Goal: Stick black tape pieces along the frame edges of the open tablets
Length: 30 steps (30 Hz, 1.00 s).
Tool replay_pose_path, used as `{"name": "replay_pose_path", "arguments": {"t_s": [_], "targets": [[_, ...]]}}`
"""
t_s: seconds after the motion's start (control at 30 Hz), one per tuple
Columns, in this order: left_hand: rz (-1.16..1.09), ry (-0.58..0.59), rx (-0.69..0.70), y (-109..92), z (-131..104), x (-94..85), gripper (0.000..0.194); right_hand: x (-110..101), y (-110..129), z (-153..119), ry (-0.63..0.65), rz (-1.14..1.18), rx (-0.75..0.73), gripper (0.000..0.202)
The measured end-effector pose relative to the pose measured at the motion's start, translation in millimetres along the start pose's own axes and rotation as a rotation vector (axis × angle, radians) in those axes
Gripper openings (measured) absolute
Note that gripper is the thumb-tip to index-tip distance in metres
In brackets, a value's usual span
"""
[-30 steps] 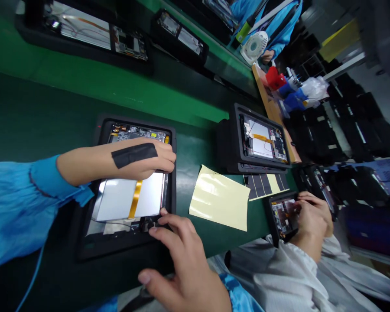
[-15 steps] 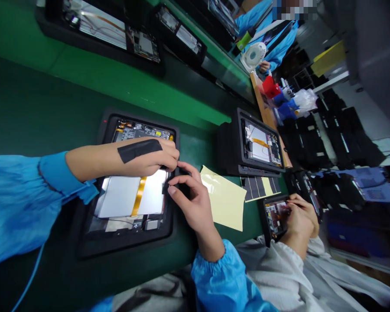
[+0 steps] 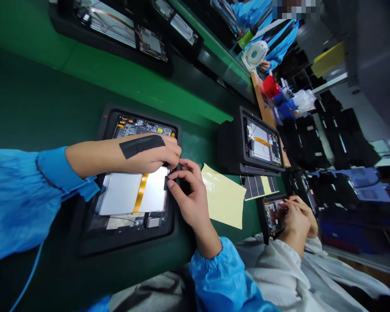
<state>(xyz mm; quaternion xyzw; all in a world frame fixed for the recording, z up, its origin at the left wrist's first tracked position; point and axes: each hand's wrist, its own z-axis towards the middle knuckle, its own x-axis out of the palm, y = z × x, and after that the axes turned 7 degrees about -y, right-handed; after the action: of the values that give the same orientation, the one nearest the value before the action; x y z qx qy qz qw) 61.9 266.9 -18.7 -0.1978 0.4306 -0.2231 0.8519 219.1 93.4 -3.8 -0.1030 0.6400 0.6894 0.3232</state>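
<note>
Both hands [image 3: 152, 154] [image 3: 195, 197] (left taped) at tablet [image 3: 121, 195]

An opened tablet [image 3: 154, 193] lies face-down, slightly skewed, in a black frame [image 3: 117, 248]: circuit board [image 3: 142, 128] at twelve o'clock, pale battery [image 3: 119, 197] crossed by an orange ribbon cable [image 3: 140, 193], small black strip [image 3: 165, 183] at three o'clock.
</note>
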Motion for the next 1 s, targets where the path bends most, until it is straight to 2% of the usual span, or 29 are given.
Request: {"name": "replay_pose_path", "arguments": {"t_s": [0.17, 0.3, 0.37, 0.43, 0.47, 0.53, 0.6, 0.67, 0.77, 1.0], "targets": [[0.001, 0.057, -0.104, -5, 0, -2.6, 0.048, 11, 1, -1, -0.060, -0.051, -0.057, 0.005], [0.000, 0.026, -0.060, -6, 0, -2.8, 0.042, 17, 3, -2, -0.212, -0.105, -0.061, 0.030], [-0.003, 0.003, -0.028, -5, 0, -2.5, 0.040, 14, 5, -7, -0.252, -0.147, -0.127, 0.025], [-0.021, -0.013, -0.001, -3, -1, -1.6, 0.038, 9, 8, -18, -0.197, -0.224, -0.256, 0.016], [-0.032, -0.016, 0.011, -2, -1, -0.9, 0.037, 6, 10, -24, -0.139, -0.276, -0.313, 0.019], [-0.049, -0.013, 0.029, 2, -2, 0.7, 0.035, 4, 13, -36, 0.002, -0.386, -0.355, 0.036], [-0.061, -0.022, 0.037, 4, -3, 2.0, 0.033, 7, 15, -42, 0.121, -0.468, -0.315, 0.060], [-0.069, -0.041, 0.035, 5, -3, 2.4, 0.033, 12, 17, -42, 0.188, -0.500, -0.257, 0.077], [-0.068, -0.044, 0.018, 5, -3, 1.2, 0.034, 14, 21, -41, 0.225, -0.514, -0.198, 0.084], [-0.070, -0.005, -0.033, 6, -3, -0.9, 0.033, -6, 24, -74, 0.167, -0.437, -0.289, 0.062]]}}
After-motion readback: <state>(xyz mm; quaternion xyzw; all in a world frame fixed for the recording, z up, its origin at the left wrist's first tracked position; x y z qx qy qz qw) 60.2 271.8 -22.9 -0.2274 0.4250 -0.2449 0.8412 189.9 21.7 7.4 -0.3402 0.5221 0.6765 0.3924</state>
